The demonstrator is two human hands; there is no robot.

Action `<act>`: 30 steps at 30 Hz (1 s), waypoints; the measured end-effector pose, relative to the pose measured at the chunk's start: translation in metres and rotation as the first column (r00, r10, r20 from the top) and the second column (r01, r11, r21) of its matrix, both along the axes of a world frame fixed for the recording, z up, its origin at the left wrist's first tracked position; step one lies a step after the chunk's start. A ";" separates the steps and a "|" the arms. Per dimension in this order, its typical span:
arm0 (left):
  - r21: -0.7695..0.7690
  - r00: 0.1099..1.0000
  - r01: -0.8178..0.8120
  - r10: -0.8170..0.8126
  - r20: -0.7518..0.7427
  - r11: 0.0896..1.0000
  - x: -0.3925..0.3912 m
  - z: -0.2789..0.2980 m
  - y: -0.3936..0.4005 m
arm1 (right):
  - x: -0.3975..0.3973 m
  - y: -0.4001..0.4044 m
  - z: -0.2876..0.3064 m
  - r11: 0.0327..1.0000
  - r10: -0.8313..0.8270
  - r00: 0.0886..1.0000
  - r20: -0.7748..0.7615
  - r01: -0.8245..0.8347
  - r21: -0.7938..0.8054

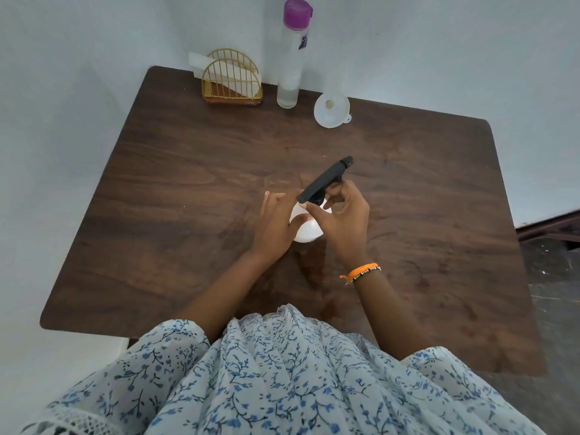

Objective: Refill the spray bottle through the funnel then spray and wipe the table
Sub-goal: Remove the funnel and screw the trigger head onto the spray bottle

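Nearest the person, the white spray bottle (306,229) stands at the middle of the dark wooden table (157,189). The left hand (276,224) wraps its fingers round the bottle's body to steady it. The right hand (342,215) pinches the collar under the black trigger head (326,180), which sits tilted, its nozzle pointing away to the right. This looks like unscrewing or refitting the head; I cannot tell which.

If the left hand's grip slackens while the right twists, the light bottle could spin or tip. A head lifted off crooked may drag its dip tube and drip on the wood.

Further back, the white funnel (331,109) rests on the table well apart from the bottle. Just beside it stands the tall, purple-capped clear bottle (290,58), easily toppled by a careless reach. A gold wire napkin holder (230,78) sits at the far edge.
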State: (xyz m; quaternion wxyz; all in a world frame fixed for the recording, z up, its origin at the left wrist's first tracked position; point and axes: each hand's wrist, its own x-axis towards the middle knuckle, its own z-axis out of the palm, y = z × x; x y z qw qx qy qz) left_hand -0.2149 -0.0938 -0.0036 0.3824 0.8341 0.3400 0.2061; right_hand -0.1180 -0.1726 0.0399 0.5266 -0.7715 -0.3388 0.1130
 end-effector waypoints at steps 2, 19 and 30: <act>0.006 1.000 0.005 -0.005 -0.005 1.000 0.000 -0.002 0.002 | -0.004 0.001 0.000 1.000 -0.005 1.000 -0.030 0.005 0.004; 0.014 0.998 0.032 -0.031 -0.055 0.999 -0.002 0.007 0.006 | 0.009 -0.006 0.000 0.970 0.236 0.966 0.104 -0.227 -0.087; -0.007 0.999 0.010 -0.011 -0.053 1.000 0.000 0.008 0.005 | 0.003 -0.002 -0.006 0.996 0.057 0.961 -0.270 -0.037 0.077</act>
